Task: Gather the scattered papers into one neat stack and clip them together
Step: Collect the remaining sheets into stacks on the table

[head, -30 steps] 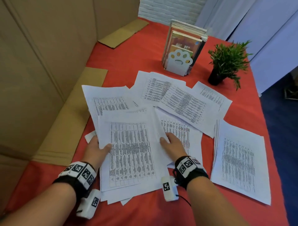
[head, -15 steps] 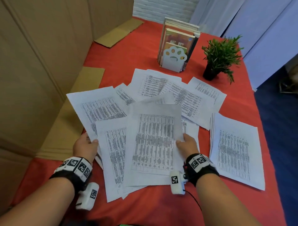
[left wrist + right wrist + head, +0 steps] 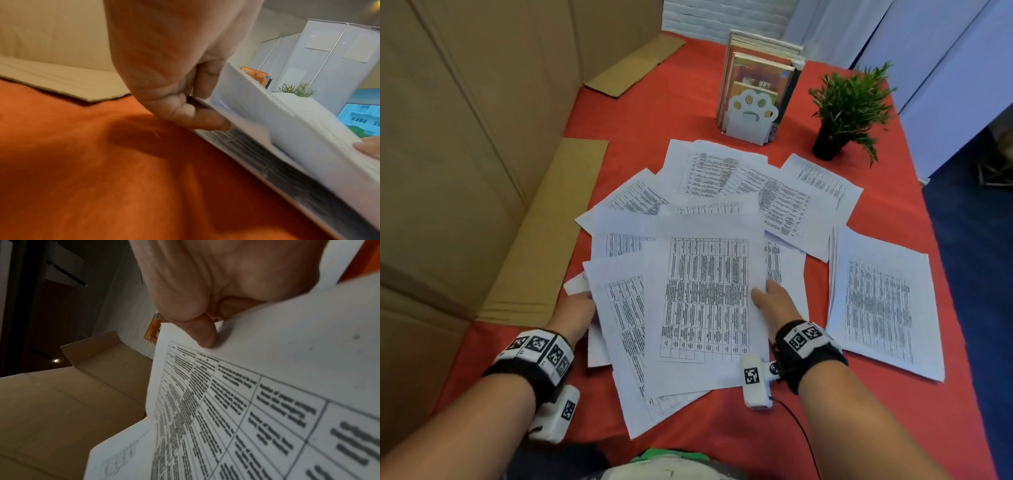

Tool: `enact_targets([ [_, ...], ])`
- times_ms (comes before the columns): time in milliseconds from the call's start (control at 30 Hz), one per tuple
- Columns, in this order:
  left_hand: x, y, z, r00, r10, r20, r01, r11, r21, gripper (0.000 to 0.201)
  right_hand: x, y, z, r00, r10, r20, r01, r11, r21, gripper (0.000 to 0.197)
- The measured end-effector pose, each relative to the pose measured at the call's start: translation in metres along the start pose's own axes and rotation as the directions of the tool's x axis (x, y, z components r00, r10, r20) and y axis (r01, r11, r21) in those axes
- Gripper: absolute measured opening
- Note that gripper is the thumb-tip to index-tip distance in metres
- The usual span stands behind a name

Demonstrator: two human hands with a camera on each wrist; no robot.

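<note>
Printed sheets lie scattered on the red tablecloth [image 3: 722, 428]. My right hand [image 3: 774, 301] pinches the right edge of a top sheet [image 3: 705, 294], thumb on the printed side; the right wrist view shows the right hand [image 3: 205, 331] and that sheet [image 3: 246, 402] lifted. My left hand [image 3: 577, 308] grips the left edge of several sheets [image 3: 619, 308]; in the left wrist view the left hand [image 3: 197, 113] pinches those raised sheets [image 3: 267, 121]. More loose papers [image 3: 756, 181] fan out behind. A neat pile [image 3: 880, 301] rests to the right. No clip is visible.
A white paw-shaped bookend [image 3: 751, 113] with books stands at the back centre, and a small potted plant [image 3: 842, 113] is to its right. Cardboard walls [image 3: 465, 154] and flaps [image 3: 544, 233] border the left side. The table's right edge drops to blue floor.
Both hands have lifted their sheets and slid them together toward the middle; the top sheet moved right and up over the others, and the left sheets now tuck beneath it.
</note>
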State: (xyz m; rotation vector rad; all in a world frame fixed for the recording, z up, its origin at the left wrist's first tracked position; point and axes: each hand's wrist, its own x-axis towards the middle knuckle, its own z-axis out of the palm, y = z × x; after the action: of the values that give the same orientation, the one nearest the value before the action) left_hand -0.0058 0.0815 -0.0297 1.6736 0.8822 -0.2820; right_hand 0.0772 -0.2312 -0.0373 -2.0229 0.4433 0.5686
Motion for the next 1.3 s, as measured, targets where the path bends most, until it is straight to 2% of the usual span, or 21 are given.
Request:
enact_targets([
  [67, -0.006, -0.001, 0.006, 0.998, -0.063, 0.013, 0.064, 0.985, -0.159, 0.034, -0.007, -0.002, 0.009, 1.000, 0.011, 0.028, -0.011, 1.000, 0.017, 0.050],
  [167, -0.008, -0.007, 0.011, 0.998, -0.068, 0.003, 0.065, 0.945, -0.321, 0.061, -0.022, -0.009, 0.018, 0.998, 0.047, 0.046, -0.048, 0.999, 0.023, 0.057],
  [233, -0.006, -0.014, 0.014, 0.999, 0.041, -0.007, -0.041, 0.976, -0.212, 0.061, -0.024, -0.008, 0.023, 0.997, 0.051, 0.053, -0.050, 0.999, -0.016, 0.054],
  [300, -0.007, -0.020, 0.017, 0.984, 0.177, -0.023, -0.177, 0.984, -0.014, 0.049, -0.026, -0.005, 0.027, 0.998, 0.020, 0.052, -0.016, 0.998, -0.066, 0.051],
  [367, -0.005, -0.025, 0.023, 0.982, 0.183, -0.043, -0.180, 0.982, 0.056, 0.044, -0.026, -0.001, 0.031, 0.997, -0.046, 0.054, 0.053, 0.991, -0.120, 0.045],
  [467, -0.008, -0.018, 0.026, 0.980, 0.174, -0.092, -0.176, 0.984, -0.016, 0.042, -0.027, -0.001, 0.035, 0.990, -0.128, 0.053, 0.133, 0.986, -0.100, 0.038],
  [533, -0.005, -0.013, 0.024, 0.969, 0.190, -0.156, -0.187, 0.982, 0.031, 0.043, -0.025, -0.002, 0.032, 0.986, -0.164, 0.036, 0.166, 0.983, -0.076, 0.036],
  [567, -0.002, -0.012, 0.022, 0.964, 0.187, -0.189, -0.165, 0.978, 0.127, 0.046, -0.022, -0.001, 0.028, 0.984, -0.179, -0.002, 0.178, 0.981, -0.079, 0.035],
  [633, -0.003, -0.008, 0.019, 0.950, 0.135, -0.281, -0.046, 0.952, 0.304, 0.045, -0.014, -0.001, 0.015, 0.962, -0.203, -0.184, 0.176, 0.972, -0.153, 0.034],
  [667, -0.004, -0.008, 0.018, 0.948, 0.096, -0.304, 0.008, 0.946, 0.324, 0.044, -0.011, 0.000, 0.006, 0.937, -0.195, -0.289, 0.135, 0.967, -0.214, 0.033],
  [733, -0.007, -0.006, 0.018, 0.953, 0.019, -0.302, 0.064, 0.963, 0.262, 0.041, -0.006, 0.002, -0.014, 0.888, -0.097, -0.451, -0.029, 0.964, -0.263, 0.037],
  [800, -0.010, -0.006, 0.020, 0.965, 0.019, -0.263, 0.052, 0.964, 0.260, 0.044, -0.002, 0.005, -0.029, 0.868, 0.026, -0.495, -0.159, 0.960, -0.230, 0.049],
  [867, -0.010, -0.009, 0.021, 0.974, 0.038, -0.224, 0.018, 0.970, 0.242, 0.046, 0.002, 0.006, -0.035, 0.877, 0.073, -0.475, -0.188, 0.961, -0.201, 0.061],
  [967, -0.011, -0.010, 0.024, 0.976, 0.138, -0.166, -0.112, 0.981, 0.156, 0.041, 0.011, 0.005, -0.036, 0.910, 0.038, -0.412, -0.076, 0.994, -0.074, 0.069],
  [1100, -0.016, -0.006, 0.021, 0.960, 0.214, -0.180, -0.210, 0.977, 0.042, 0.037, 0.008, 0.002, -0.031, 0.945, -0.011, -0.326, 0.018, 1.000, 0.020, 0.072],
  [1200, -0.017, -0.006, 0.011, 0.936, 0.284, -0.210, -0.283, 0.958, 0.036, 0.035, -0.001, 0.003, -0.030, 0.948, -0.054, -0.313, 0.051, 0.999, -0.017, 0.072],
  [1300, -0.016, -0.006, -0.001, 0.926, 0.295, -0.237, -0.307, 0.952, -0.015, 0.056, -0.004, 0.009, -0.029, 0.958, -0.119, -0.260, 0.101, 0.992, -0.082, 0.069],
])
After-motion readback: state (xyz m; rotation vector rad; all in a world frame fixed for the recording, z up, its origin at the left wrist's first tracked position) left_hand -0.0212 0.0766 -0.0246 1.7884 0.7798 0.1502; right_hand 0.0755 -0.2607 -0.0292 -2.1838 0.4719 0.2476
